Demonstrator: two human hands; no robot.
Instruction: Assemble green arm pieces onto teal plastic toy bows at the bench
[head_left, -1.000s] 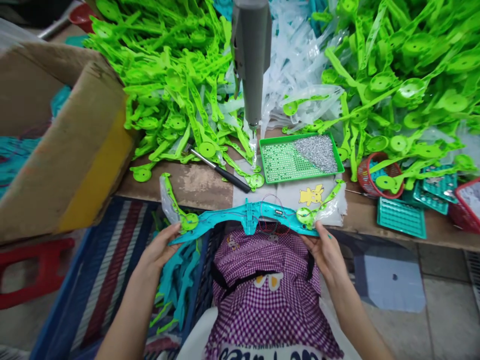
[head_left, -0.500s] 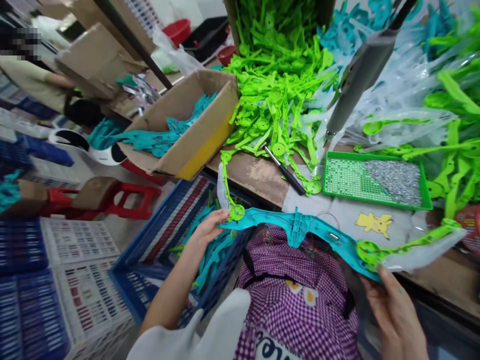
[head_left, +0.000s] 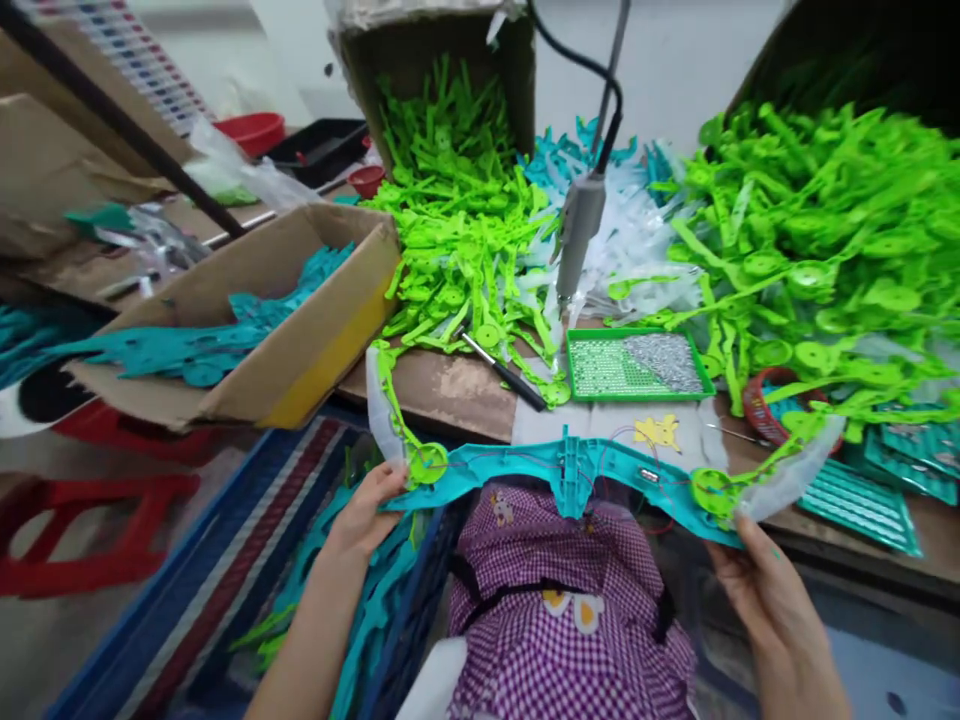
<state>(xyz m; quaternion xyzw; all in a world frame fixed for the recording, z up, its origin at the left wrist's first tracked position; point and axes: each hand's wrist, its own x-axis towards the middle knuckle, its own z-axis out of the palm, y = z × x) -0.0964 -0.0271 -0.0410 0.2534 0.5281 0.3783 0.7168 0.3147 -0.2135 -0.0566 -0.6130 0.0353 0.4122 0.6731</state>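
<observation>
I hold a teal plastic toy bow body (head_left: 570, 468) level above my lap, with thin red wires along it and bright green limb pieces (head_left: 390, 400) pinned at both ends. My left hand (head_left: 367, 510) grips its left end just under the green disc. My right hand (head_left: 757, 590) holds the right end from below, beside a green limb in a clear sleeve (head_left: 787, 470). A grey powered screwdriver (head_left: 577, 235) hangs over the bench behind the bow.
Heaps of green parts (head_left: 810, 230) cover the wooden bench (head_left: 450, 385). A green tray of screws (head_left: 634, 365) and a black-handled tool (head_left: 506, 372) lie near its front edge. A cardboard box of teal parts (head_left: 255, 320) stands left; a blue crate (head_left: 225, 580) sits below it.
The camera swung left and then back toward the bench. Both hands kept their hold on the bow, which tilted down to the right and has levelled again.
</observation>
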